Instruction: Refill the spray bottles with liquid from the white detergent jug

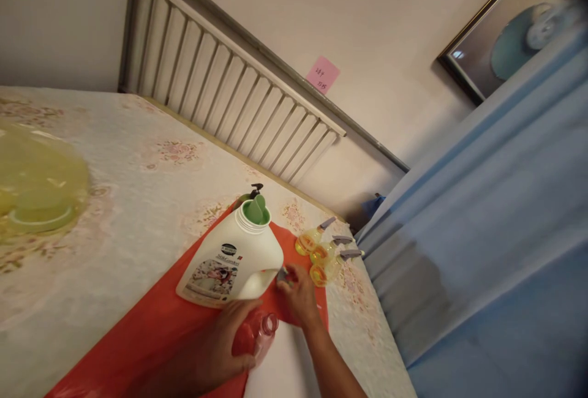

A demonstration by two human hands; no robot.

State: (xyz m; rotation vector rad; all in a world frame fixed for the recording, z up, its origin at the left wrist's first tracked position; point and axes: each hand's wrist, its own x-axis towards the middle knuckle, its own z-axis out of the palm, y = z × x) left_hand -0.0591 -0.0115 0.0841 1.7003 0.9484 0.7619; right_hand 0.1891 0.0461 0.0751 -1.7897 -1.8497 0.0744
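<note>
My left hand point(220, 343) is wrapped round a small clear bottle point(265, 330) with an open neck, held low over a red sheet point(151, 324). My right hand point(298, 294) pinches a small grey cap or nozzle point(282, 274) just beside it. A large white jug point(232, 263) with a green spout and a picture label stands on the red sheet, right behind both hands. Behind the jug rises a dark pump top point(255, 190). Three small bottles of orange liquid point(321, 255) with grey trigger tops lie to the right of the jug.
A flowered cloth point(138, 190) covers the surface. A yellow translucent container point(37, 183) sits at far left. A radiator point(220, 92) lines the wall, with a pink note point(322, 73) above it. Blue fabric point(482, 232) fills the right side.
</note>
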